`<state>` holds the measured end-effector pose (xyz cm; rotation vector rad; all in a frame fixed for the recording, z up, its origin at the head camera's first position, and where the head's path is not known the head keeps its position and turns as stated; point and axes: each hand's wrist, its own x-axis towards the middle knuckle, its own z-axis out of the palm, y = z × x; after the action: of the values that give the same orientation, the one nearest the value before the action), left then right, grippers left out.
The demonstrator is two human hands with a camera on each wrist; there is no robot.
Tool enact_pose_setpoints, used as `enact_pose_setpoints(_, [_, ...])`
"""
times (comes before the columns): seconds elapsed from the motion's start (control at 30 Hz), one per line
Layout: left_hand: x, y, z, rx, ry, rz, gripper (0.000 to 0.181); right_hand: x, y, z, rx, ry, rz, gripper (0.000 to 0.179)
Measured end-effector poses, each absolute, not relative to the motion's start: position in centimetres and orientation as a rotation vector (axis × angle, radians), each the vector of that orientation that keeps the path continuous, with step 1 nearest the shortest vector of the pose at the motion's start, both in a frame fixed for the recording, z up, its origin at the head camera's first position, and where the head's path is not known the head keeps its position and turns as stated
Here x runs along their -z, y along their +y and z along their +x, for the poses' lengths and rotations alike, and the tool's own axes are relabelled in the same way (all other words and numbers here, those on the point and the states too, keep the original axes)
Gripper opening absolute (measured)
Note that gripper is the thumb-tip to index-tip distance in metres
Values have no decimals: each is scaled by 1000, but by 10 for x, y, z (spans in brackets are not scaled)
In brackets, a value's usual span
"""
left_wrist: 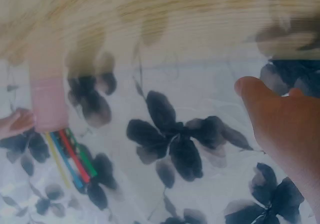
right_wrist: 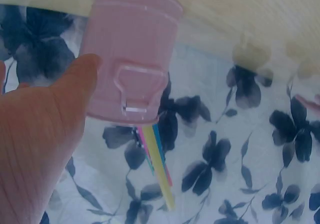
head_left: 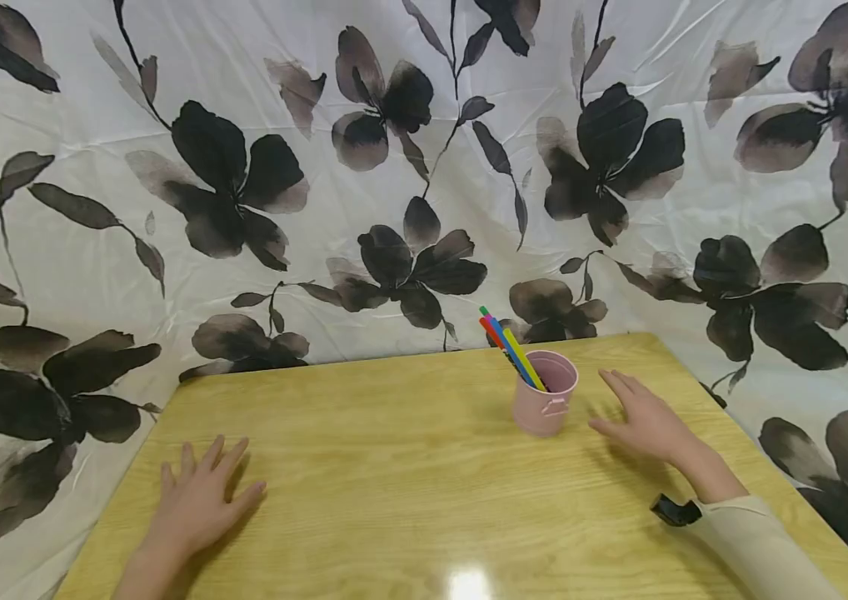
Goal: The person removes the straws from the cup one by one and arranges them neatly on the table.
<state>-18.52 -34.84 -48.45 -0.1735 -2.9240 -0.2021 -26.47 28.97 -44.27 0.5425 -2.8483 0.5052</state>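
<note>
A small pink metal bucket [head_left: 536, 417] with a little side handle stands upright toward the right back of the table. Several pens [head_left: 517, 354] lean out of it, in yellow, blue, red and green; their lower ends are hidden inside. My right hand [head_left: 645, 417] is just right of the bucket, fingers extended and thumb toward it, with a small gap visible in the head view. Upside down in the right wrist view, the bucket [right_wrist: 132, 54] shows its handle beside my thumb. Far to the left, my left hand [head_left: 195, 500] spreads its fingers over the wood, holding nothing.
The light wooden table [head_left: 364, 467] ends at a back edge against a white cloth [head_left: 484, 225] printed with dark flowers. That cloth also hangs along both sides. A black strap piece [head_left: 675, 510] sits at my right wrist, by a pale sleeve [head_left: 761, 542].
</note>
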Motion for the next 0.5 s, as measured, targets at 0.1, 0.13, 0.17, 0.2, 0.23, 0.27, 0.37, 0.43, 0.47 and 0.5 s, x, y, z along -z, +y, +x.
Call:
enact_pose_setpoints(0.1, [483, -346, -187, 234, -2955, -190, 72, 437, 285, -270, -625, -2815, 604, 90])
enact_pose_setpoints(0.13, [482, -345, -188, 243, -2952, -201, 71, 435, 283, -271, -656, -2805, 617, 91])
enact_pose_setpoints(0.17, [481, -343, -189, 253, -2951, -215, 70, 434, 281, -272, -689, -2797, 620, 92])
enact_pose_setpoints(0.2, [481, -341, -190, 265, -2943, -235, 69, 433, 280, -273, -724, -2789, 623, 92])
enact_pose_setpoints(0.23, [480, -339, -191, 275, -2934, -262, 68, 432, 278, -274, -760, -2782, 621, 93])
enact_pose_setpoints(0.27, [479, -338, -192, 287, -2921, -286, 67, 431, 276, -274, -791, -2778, 617, 94])
enact_pose_setpoints(0.37, [479, -331, -193, 322, -2893, -355, 61, 433, 270, -277, -902, -2762, 618, 97])
enact_pose_setpoints(0.43, [479, -325, -194, 342, -2890, -386, 57, 435, 266, -279, -986, -2745, 609, 98])
enact_pose_setpoints(0.47, [478, -321, -195, 346, -2889, -394, 55, 436, 265, -280, -1023, -2733, 603, 99])
enact_pose_setpoints(0.5, [478, -318, -196, 352, -2892, -400, 53, 437, 263, -282, -1062, -2720, 600, 99])
